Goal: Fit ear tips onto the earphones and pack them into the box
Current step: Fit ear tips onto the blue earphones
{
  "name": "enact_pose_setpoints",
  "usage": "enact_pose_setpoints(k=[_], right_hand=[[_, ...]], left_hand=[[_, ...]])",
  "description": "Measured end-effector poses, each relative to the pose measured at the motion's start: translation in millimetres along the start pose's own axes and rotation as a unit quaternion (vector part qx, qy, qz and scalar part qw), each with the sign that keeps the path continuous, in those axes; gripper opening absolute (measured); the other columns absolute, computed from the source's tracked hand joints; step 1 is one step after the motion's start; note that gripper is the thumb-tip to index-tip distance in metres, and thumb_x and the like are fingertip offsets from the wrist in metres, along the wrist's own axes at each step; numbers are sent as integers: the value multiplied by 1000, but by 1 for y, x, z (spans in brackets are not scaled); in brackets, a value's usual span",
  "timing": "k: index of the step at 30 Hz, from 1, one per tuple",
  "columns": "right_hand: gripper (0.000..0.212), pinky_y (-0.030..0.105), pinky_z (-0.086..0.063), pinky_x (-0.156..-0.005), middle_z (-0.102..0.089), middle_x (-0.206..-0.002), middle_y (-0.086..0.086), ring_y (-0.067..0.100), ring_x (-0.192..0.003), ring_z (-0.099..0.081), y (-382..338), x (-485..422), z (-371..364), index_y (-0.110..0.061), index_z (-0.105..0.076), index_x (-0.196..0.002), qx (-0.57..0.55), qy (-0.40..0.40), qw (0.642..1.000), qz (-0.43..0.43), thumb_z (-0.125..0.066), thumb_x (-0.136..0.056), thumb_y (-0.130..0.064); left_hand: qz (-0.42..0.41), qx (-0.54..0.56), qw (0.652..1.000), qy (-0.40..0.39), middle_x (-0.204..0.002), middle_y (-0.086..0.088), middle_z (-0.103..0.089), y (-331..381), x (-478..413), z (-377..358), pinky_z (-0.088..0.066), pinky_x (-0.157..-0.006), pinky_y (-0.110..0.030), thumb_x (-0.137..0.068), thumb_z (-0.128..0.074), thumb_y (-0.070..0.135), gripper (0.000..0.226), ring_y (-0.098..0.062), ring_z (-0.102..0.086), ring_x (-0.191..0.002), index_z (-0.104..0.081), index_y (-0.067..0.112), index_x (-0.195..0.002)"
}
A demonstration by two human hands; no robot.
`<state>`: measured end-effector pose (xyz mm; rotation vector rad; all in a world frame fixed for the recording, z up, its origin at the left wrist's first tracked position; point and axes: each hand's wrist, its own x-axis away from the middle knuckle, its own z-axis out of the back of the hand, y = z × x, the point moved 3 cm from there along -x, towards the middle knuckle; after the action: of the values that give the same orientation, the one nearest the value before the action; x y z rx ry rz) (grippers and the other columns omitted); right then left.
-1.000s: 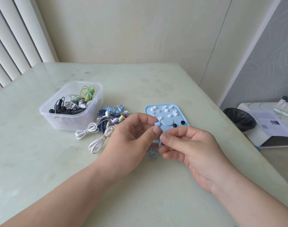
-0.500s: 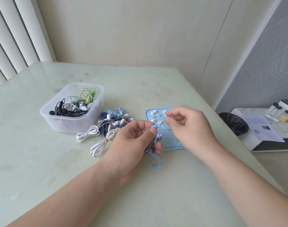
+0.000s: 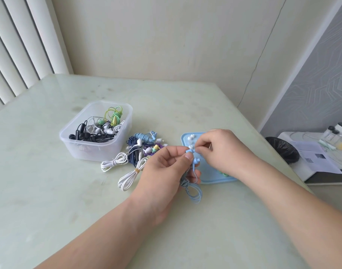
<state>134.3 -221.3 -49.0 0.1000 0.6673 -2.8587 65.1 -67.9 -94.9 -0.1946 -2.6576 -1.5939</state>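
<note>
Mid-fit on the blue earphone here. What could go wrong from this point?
1. The white ear tip pinched by the right hand is tiny; it may slip and fall among the spare tips on the blue tray.
2. The left hand grips the blue earphone at one bud; the cable loop hangs loose below and may tug it off line.

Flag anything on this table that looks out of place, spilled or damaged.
Nothing looks damaged or spilled. The one untidy spot is the tangled heap of earphones lying on the table beside the clear box, outside it. Loose white ear tips sit on the blue tray, which looks like a working supply.
</note>
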Motion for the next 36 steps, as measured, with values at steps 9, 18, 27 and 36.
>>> enact_pose_setpoints(k=[9, 18, 27, 36], right_hand=[[31, 25, -52, -50, -77, -88, 21, 20, -65, -70, 5, 79, -6, 2, -75, -97, -603, 14, 769, -212, -82, -67, -3], [26, 24, -47, -49, -73, -82, 16, 17, -62, -66, 8, 85, -16, -1, -75, -94, -649, 23, 737, -187, -79, -69, -6], [22, 26, -47, -54, -72, -79, 11, 16, -67, -67, 9, 85, -16, -4, -75, -92, -645, 0, 746, -167, -78, -71, -9], [20, 26, -46, -55, -72, -83, 12, 19, -73, -68, 8, 86, -18, -4, -76, -88, -637, 1, 756, -151, -79, -70, -10]], left_hand=[[2, -33, 999, -20, -88, -14, -71, -3, 2, -2, -51, -59, -28, -94, -71, 6, 21, -25, -59, -64, -67, -3, -112], [-37, -109, 992, -54, -91, -19, -75, -2, 7, -7, -51, -58, -28, -96, -67, 2, 7, -21, -59, -60, -72, 6, -100], [-54, -135, 988, -45, -85, -16, -73, -2, 8, -9, -50, -57, -27, -96, -68, 4, 7, -22, -59, -60, -73, 7, -101], [-64, -146, 987, -34, -80, -16, -72, -2, 10, -9, -50, -56, -26, -96, -68, 5, 4, -20, -58, -57, -71, 5, -99]])
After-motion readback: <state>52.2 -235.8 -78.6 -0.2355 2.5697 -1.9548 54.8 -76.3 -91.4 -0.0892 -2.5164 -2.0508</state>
